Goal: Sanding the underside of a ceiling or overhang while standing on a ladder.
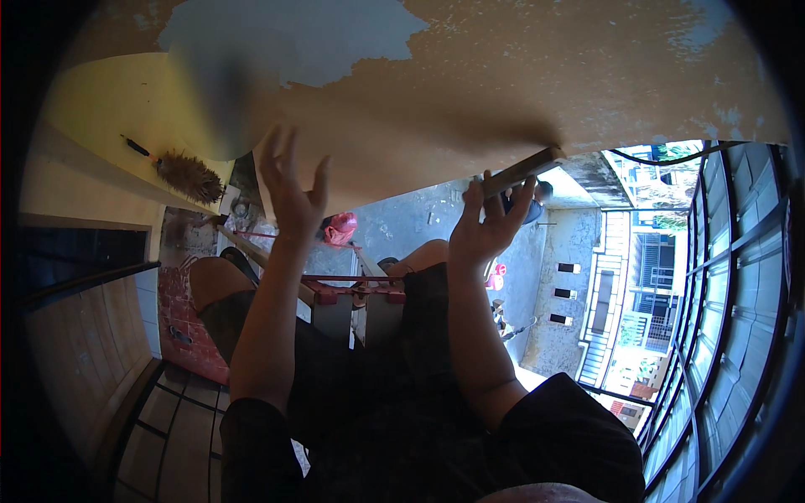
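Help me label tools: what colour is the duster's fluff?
The duster's fluff is brown, seen in the head view.

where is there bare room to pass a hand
Between the left hand and the right hand with its brown bar, there is an open gap under the painted surface. On the grey floor below, a mostly bare patch lies right of the red bundle. The ladder top is crowded between the knees.
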`<state>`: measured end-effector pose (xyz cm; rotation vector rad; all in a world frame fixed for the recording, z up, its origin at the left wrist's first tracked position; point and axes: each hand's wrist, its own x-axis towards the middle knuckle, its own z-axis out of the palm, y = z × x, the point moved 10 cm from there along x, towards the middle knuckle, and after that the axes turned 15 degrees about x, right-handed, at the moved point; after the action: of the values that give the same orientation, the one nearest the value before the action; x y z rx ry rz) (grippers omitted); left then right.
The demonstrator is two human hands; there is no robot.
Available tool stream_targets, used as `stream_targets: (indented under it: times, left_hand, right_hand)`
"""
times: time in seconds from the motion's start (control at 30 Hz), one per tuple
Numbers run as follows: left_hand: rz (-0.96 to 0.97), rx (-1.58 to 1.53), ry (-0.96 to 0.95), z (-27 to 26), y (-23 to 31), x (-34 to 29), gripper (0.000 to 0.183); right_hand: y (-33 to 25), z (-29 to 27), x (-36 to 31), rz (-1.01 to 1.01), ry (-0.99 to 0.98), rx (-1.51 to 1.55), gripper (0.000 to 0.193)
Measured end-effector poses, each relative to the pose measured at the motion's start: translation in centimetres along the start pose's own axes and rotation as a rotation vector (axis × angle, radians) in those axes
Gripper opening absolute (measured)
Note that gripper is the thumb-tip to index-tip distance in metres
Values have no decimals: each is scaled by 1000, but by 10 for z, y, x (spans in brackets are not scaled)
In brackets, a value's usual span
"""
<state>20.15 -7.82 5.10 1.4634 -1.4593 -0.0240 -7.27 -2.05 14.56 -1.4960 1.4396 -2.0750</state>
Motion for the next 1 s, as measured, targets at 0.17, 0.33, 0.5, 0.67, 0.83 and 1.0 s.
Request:
stream_targets:
  times: [0.17, 0.33, 0.5, 0.67, 0.83, 1.0]
  left_hand:
    - [-29, 129, 63, 4, -37, 4, 88]
    - [-35, 80, -10, 18, -60, 1, 91]
    - [16, 15, -20, 15, -56, -1, 94]
    - [0, 13, -21, 16, -61, -4, 90]
    - [13, -5, -6, 17, -65, 5, 89]
    - [38, -13, 26, 20, -62, -2, 88]
  right_hand:
    - [-2, 6, 5, -363, 4, -470, 63]
    - [21, 2, -1, -290, 34, -424, 60]
    - [13, 0, -1, -322, 38, -450, 61]
    - [14, 12, -7, -372, 8, -542, 58]
    - [-12, 10, 28, -371, 53, -687, 62]
    - [17, 7, 8, -385, -29, -598, 64]
